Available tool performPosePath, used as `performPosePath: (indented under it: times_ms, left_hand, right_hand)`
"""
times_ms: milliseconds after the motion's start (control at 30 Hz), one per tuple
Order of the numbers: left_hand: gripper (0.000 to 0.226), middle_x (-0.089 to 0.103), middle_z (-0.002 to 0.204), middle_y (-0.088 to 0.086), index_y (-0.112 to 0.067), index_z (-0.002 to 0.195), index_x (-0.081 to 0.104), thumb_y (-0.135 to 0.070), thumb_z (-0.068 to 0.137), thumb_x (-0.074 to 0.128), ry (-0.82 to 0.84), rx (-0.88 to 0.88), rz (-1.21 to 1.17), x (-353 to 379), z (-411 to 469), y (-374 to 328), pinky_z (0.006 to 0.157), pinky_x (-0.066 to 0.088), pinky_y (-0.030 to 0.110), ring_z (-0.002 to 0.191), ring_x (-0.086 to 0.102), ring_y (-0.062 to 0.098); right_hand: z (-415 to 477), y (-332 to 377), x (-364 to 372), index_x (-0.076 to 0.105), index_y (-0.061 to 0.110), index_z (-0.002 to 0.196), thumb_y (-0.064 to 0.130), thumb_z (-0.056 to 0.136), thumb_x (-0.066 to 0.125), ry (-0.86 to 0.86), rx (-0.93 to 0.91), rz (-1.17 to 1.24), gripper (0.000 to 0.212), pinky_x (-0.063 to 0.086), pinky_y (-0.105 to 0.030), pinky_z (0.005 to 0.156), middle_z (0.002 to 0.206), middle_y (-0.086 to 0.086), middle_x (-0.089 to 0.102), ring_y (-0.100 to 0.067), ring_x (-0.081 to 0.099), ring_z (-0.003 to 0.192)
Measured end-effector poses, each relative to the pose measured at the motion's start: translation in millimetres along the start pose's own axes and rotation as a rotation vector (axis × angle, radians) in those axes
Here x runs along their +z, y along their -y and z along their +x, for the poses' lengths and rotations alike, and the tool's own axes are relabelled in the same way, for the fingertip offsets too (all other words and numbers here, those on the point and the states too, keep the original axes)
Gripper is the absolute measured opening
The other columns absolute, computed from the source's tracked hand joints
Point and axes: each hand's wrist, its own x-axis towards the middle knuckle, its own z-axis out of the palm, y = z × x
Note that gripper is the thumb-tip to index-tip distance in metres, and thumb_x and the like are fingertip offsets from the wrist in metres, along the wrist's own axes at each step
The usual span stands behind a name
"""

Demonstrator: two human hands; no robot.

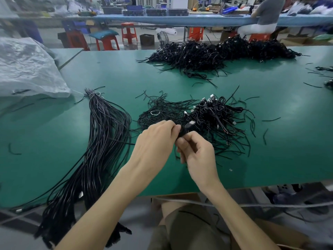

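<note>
Both hands are gripping one coiled cable (187,126) just above the table (108,73), beside the pile of coiled cables (216,112): the left hand (156,139) is pinching the loops, the right hand (196,154) is curling round them below. Squeezing firmly should stop the coil springing open.

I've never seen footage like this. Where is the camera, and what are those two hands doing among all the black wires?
No machine here: a person works with bare hands. The one picture comes from a camera worn on their head, looking forward and down. The left hand and right hand together grip a small black cable; its metal plug pokes out past the fingers. On the green table lie a long tied bundle of cables at left, a pile of thin strands, a pile of coiled cables beyond the hands, and a big heap farther back.
</note>
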Motion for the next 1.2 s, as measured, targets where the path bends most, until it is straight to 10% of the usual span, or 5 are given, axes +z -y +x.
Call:
performPosePath:
  times_ms: [167, 433, 633, 833, 1200]
  left_hand:
    - [0.025, 0.068, 0.073, 0.008, -0.012, 0.092, 0.06, -0.031, 0.106, 0.05, 0.328, -0.254, -0.304, 5.9, 4.8, 15.1, 0.055, 0.05, 0.036, 0.058, 0.059, 0.028]
    - [0.045, 0.065, 0.123, 0.025, -0.002, 0.148, 0.048, 0.003, 0.104, 0.047, 0.726, 0.059, -1.271, -14.3, -7.2, 60.7, 0.087, 0.055, 0.036, 0.105, 0.07, 0.04]
    - [0.028, 0.059, 0.085, 0.002, -0.012, 0.121, 0.071, -0.023, 0.095, 0.067, 0.276, 0.123, -0.912, 13.4, -6.3, 55.2, 0.067, 0.044, 0.024, 0.075, 0.054, 0.01]
    - [0.043, 0.052, 0.079, -0.006, -0.027, 0.073, 0.059, -0.054, 0.103, 0.043, -0.001, 0.128, -0.484, 31.2, -13.1, 39.7, 0.063, 0.038, 0.028, 0.069, 0.051, 0.009]
    - [0.059, 0.05, 0.045, -0.002, -0.014, 0.06, 0.052, -0.059, 0.098, 0.054, 0.368, -0.245, -0.317, 22.7, -3.2, 40.2, 0.05, 0.04, 0.024, 0.04, 0.045, 0.019]
  right_hand:
    - [-8.9, -2.2, -8.0, 0.06, 0.009, 0.084, 0.008, 0.094, 0.071, 0.071, -0.531, -0.82, 0.016, 0.03, -0.022, 0.052, 0.078, -0.002, 0.057, -0.022, 0.054, 0.059]
    - [-1.7, 6.6, -28.2, 0.058, 0.02, 0.076, 0.008, 0.101, 0.06, 0.121, -0.011, -0.147, 0.028, 0.04, -0.028, 0.051, 0.066, 0.008, 0.06, -0.01, 0.048, 0.052]
    - [-7.5, 14.8, -13.7, 0.056, 0.01, 0.077, 0.009, 0.103, 0.056, 0.183, 0.108, 0.053, 0.026, 0.041, -0.031, 0.049, 0.064, -0.003, 0.058, -0.016, 0.047, 0.044]
    - [-9.0, 15.7, -9.0, 0.059, 0.007, 0.082, 0.009, 0.101, 0.059, 0.167, 0.17, 0.059, 0.019, 0.041, -0.031, 0.05, 0.063, 0.001, 0.059, -0.015, 0.046, 0.046]
    - [-17.3, 8.7, -12.7, 0.061, 0.008, 0.084, 0.011, 0.098, 0.062, 0.113, -0.599, -0.911, 0.014, 0.055, -0.036, 0.062, 0.079, -0.004, 0.057, -0.022, 0.059, 0.072]
